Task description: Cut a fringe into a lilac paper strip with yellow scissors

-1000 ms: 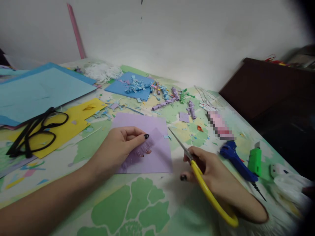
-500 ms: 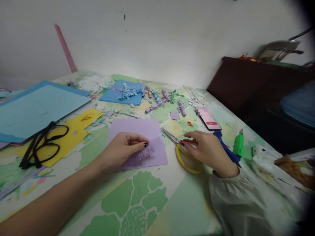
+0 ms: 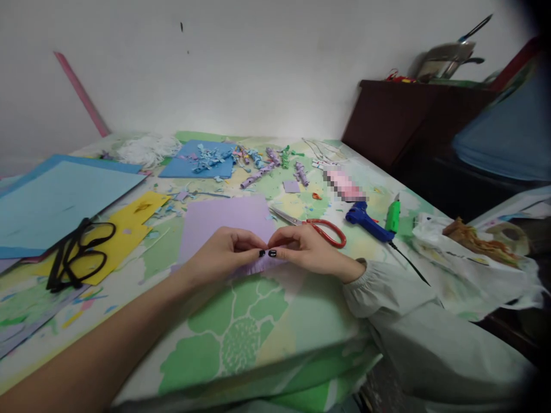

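Observation:
My left hand (image 3: 226,249) and my right hand (image 3: 301,248) meet over a purple paper sheet (image 3: 224,213) lying on the table. Between thumbs and fingers, both pinch a small purple paper piece with a fringed lower edge (image 3: 257,267); my fingers hide much of it. Just beyond my right hand rest the scissors (image 3: 287,216), their blades pointing up and left. A red handle loop shows, while the other is hidden behind that hand.
Black glasses (image 3: 80,255) lie on yellow paper (image 3: 135,229) at left, beside large blue sheets (image 3: 73,201). Curled paper pieces (image 3: 260,175) are scattered at the back. Rightward are a blue glue gun (image 3: 368,222), green cutter (image 3: 392,215), phone (image 3: 344,184) and plastic bag (image 3: 430,232).
My right hand has let go of the scissors, leaving them on the table, and moved left to grip the fringed paper beside my left hand. The view has shifted right.

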The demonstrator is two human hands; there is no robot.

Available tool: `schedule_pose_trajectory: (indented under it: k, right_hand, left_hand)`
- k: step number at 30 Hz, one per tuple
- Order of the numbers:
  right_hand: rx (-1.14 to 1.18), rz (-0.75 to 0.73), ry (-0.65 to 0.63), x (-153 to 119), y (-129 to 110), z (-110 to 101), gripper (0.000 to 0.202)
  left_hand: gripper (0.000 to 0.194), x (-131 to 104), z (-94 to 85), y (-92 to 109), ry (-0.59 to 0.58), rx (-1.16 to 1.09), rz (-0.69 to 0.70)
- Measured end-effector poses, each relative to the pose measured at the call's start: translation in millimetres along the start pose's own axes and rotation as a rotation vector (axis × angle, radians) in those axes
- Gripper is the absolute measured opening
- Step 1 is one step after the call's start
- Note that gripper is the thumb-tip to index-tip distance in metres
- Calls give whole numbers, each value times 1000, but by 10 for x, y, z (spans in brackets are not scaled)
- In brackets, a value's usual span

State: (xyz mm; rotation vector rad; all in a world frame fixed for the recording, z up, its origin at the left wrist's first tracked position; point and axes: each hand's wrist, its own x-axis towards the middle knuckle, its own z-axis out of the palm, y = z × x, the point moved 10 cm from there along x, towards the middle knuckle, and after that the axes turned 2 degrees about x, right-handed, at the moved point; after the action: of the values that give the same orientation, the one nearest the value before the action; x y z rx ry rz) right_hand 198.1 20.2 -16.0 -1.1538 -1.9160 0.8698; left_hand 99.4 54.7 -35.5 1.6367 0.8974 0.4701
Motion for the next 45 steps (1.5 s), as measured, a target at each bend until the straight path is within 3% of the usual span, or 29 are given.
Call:
schedule_pose_trajectory:
  k: [5,13,21,28,38,45]
  right_hand:
    - [38,20,7,4,109,10,7]
    - [177,61,101,4,212,-137,8]
    - [285,61,245,-40,222,-415,11]
    - [333,46,295,-81,121,-523,17]
    - [329,47,299,-89,104,-515,24]
    - [354,70,302,-86,143,-497,23]
  left_hand:
    - [13,31,-15,3,3,44,27]
    - [11,64,-352,8,164,89,54]
    - [15,-12,-537,87,293,6,83]
    - [17,-13,-700,90,367,-174,162]
    - [14,-59,-671,183,341,-359,228]
    - [8,8,-617,62,284,-444,143]
